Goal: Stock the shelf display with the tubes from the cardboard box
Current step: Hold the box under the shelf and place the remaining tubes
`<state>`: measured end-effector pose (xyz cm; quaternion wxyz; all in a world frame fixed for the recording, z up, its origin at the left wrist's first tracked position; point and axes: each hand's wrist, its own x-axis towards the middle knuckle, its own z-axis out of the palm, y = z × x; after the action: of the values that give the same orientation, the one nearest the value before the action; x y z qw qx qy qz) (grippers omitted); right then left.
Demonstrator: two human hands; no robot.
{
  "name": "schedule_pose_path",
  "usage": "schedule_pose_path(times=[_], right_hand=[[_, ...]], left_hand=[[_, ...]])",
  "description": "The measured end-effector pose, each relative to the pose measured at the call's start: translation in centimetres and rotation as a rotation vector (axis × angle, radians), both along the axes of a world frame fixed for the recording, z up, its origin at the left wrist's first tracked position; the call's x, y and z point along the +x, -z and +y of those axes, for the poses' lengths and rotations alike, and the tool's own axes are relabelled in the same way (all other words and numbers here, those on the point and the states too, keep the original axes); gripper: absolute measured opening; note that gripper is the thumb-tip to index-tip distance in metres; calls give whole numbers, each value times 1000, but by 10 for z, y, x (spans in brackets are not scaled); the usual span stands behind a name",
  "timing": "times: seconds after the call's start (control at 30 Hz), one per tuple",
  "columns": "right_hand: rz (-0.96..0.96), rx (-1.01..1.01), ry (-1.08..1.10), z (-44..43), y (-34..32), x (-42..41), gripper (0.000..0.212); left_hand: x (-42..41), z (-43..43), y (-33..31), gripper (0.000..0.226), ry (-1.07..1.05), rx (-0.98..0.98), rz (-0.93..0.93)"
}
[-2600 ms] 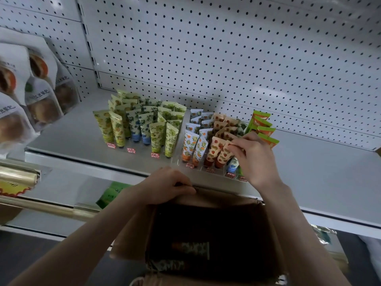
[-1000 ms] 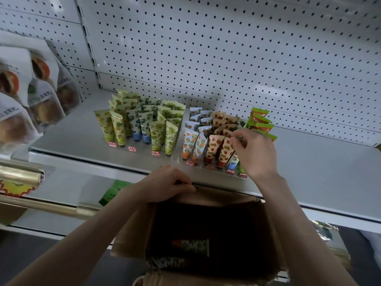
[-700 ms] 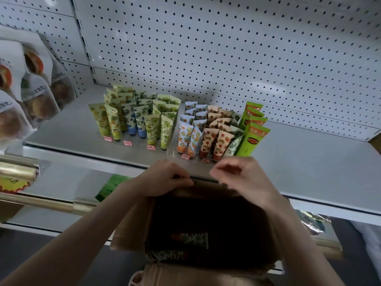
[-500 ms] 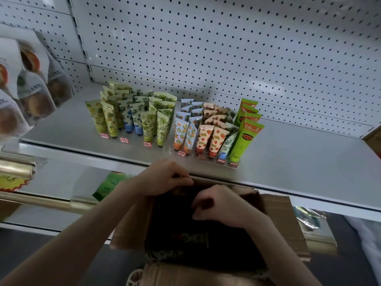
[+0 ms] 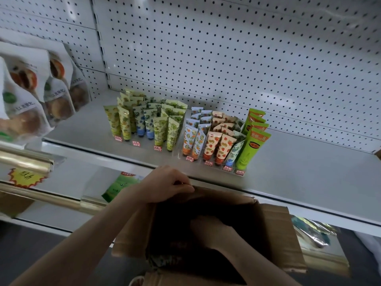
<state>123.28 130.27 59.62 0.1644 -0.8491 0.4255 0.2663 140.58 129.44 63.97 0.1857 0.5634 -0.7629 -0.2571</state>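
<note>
The left hand (image 5: 165, 183) grips the far rim of the cardboard box (image 5: 276, 234). The right hand (image 5: 210, 229) is down inside the box, fingertips lost in shadow; its hold cannot be told. 1 patterned tube (image 5: 165, 261) lies at the box's near-left, apart from that hand. Beyond the box stand stocked tubes (image 5: 212, 145).

right hand (image 5: 208, 226) | off the display tubes (image 5: 214, 141), now down inside cardboard box (image 5: 274, 234) | front-right tubes uncovered

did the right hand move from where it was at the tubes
Yes. The right hand left the tubes on the shelf and dropped into the cardboard box.
</note>
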Motion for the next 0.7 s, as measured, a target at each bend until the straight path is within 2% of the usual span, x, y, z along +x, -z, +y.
schedule_pose_path(times=[0.13,0.2,0.27,0.37,0.43,0.7], right_hand=[[-63,-9,-147,5,4,4,45],[-86,28,-118,7,2,8,45],[-107,36,-92,4,-10,8,40],[-290,88,-97,-9,-34,4,21],[-389,81,-55,-17,-47,-2,9],[-885,165,322,-32,-95,-37,15]], left_hand=[[7,4,-1,18,-28,2,7],[11,6,0,19,-41,5,0],[16,6,1,19,-59,13,-10],[25,8,4,18,-84,44,-17],[29,8,5,18,-91,58,-10],[31,5,6,18,-86,76,-18]])
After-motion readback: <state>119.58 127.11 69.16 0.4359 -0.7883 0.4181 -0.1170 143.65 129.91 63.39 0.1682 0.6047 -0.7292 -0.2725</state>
